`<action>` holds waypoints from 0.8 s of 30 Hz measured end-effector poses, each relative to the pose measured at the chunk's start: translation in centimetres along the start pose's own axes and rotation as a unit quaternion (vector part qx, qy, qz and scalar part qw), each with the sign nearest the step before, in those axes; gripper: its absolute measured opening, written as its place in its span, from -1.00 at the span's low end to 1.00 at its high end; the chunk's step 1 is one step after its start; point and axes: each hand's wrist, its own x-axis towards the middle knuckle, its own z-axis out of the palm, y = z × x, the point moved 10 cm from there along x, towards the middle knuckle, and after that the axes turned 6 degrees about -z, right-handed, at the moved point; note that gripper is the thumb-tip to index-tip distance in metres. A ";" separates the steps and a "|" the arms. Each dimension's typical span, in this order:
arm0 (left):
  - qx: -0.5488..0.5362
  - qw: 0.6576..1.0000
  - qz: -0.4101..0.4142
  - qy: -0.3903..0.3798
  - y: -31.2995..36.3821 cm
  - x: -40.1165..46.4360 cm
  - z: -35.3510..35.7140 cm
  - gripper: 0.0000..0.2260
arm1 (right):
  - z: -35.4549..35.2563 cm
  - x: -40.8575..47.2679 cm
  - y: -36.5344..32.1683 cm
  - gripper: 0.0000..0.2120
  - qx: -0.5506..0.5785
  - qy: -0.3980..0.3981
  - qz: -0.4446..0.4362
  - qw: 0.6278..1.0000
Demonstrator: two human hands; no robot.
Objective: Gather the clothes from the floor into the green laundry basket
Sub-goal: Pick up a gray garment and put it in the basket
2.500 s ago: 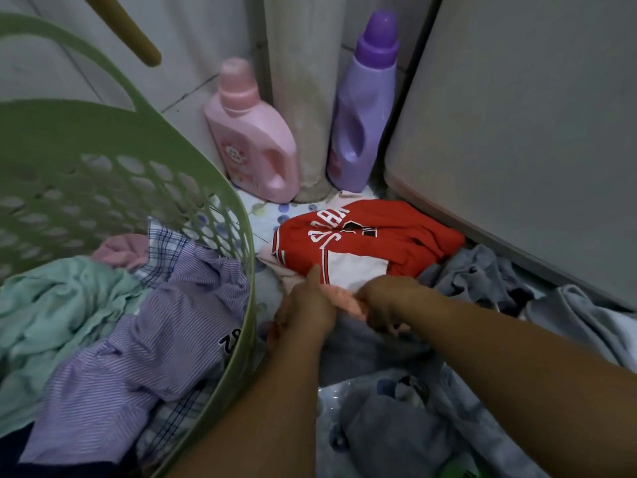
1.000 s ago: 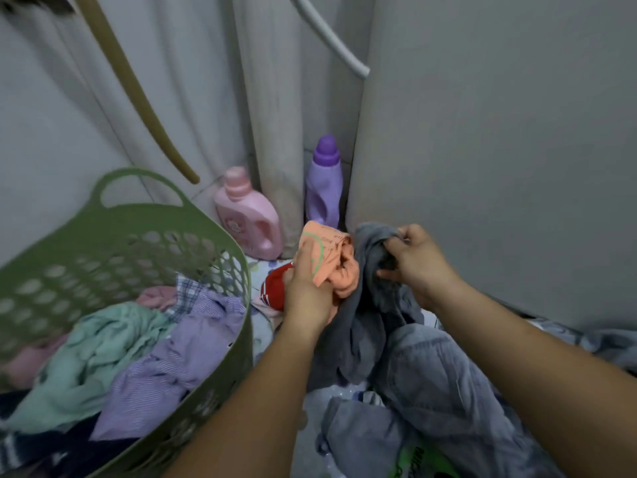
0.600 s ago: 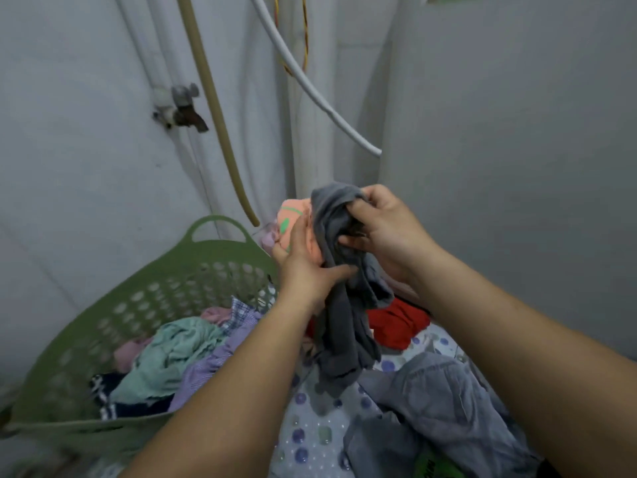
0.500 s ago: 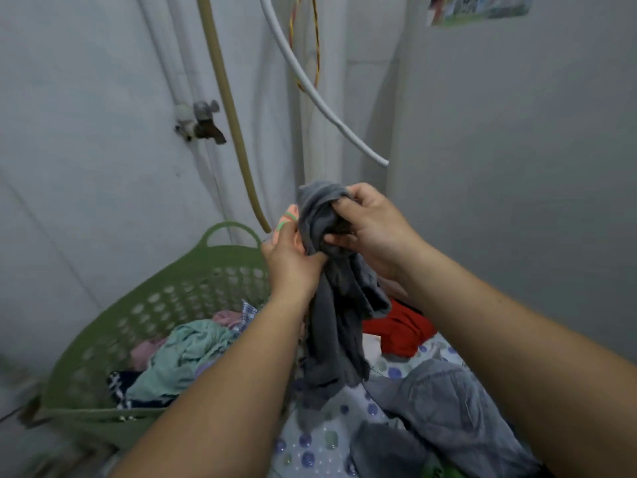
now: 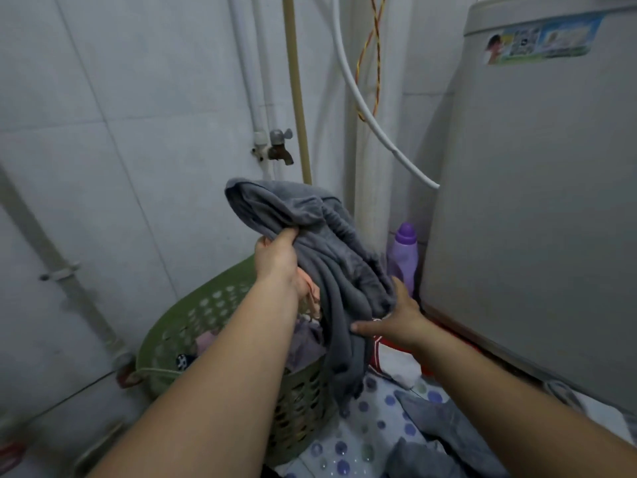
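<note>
Grey garment [image 5: 331, 270] in left hand [image 5: 275, 260] grip, above green basket [image 5: 206, 305]

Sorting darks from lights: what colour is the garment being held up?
Plain dark grey garment, no pattern; the head view, the only one, shows it.

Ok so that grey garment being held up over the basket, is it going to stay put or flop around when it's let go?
The grey garment probably flops: it drapes in soft folds from the left hand gripping its top. The tail hangs outside the green laundry basket, so it may catch on the rim. The right hand steadies it with loose fingers, suggesting it's light.
</note>
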 end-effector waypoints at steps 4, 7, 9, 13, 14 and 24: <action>-0.006 0.996 -0.075 -0.042 0.9 0.2 0.2 -0.55 | 3.0 0.3 -2.1 -0.61 0.271 -0.035 0.014 0.962; -0.043 0.994 -0.084 -0.058 2.4 0.3 -0.3 -0.63 | 3.4 0.9 -6.2 -0.83 0.381 -0.011 -0.029 0.924; -0.081 0.991 -0.084 -0.060 3.4 0.1 -1.0 -0.69 | 2.8 1.7 -9.0 -0.85 0.427 0.023 -0.076 0.901; -0.103 0.992 -0.067 -0.020 5.3 0.9 -3.6 -0.63 | 2.5 3.8 -13.7 -0.84 0.445 0.058 -0.145 0.881; -0.101 0.993 -0.068 -0.006 5.4 1.2 -4.5 -0.62 | 3.1 4.2 -14.4 -0.86 0.432 0.058 -0.150 0.887; 0.188 0.959 -0.176 0.119 0.6 3.6 -14.3 -0.60 | 8.5 6.0 -7.8 -0.60 -0.202 -0.103 -0.016 0.974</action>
